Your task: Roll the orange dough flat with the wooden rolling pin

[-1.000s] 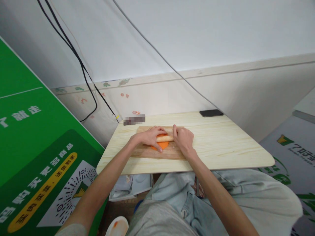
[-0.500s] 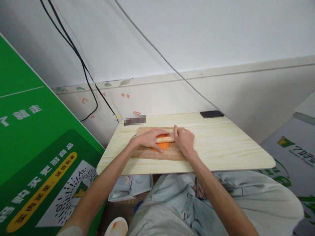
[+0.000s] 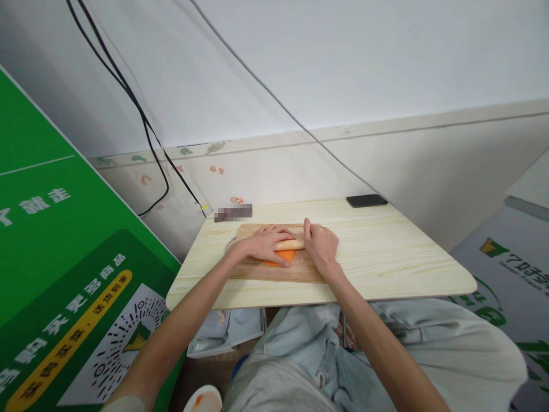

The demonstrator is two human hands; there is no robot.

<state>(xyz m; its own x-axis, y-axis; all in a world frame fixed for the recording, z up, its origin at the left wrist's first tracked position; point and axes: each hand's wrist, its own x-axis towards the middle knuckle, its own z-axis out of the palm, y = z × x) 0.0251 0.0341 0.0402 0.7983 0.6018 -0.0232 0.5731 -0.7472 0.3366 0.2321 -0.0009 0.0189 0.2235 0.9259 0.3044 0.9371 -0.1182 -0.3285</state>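
— Left-hand fingers have slid a little to the right and lie flatter, so the left hand [image 3: 266,244] hides more of the orange sheet [image 3: 286,254].

— And the right hand [image 3: 321,243]?

— It looks about the same as before. Its fingers are curled up in a fist around the right end of the rolling pin [image 3: 292,245].

— Are the left fingers holding anything?

— They look stretched out over the far side of the pin, with the thumb on the near side. They are not curled up. The palm hides the pin's other end, so nobody can tell if it pushes down.

— Where is the orange sheet?

— On the wooden board [image 3: 300,273], on the desk [image 3: 386,246], partly under the pin and the left hand.

— How far along is it?

— The sheet already looks flat. The pin is still on top, so the rolling doesn't seem finished. How much is left, nobody can tell.
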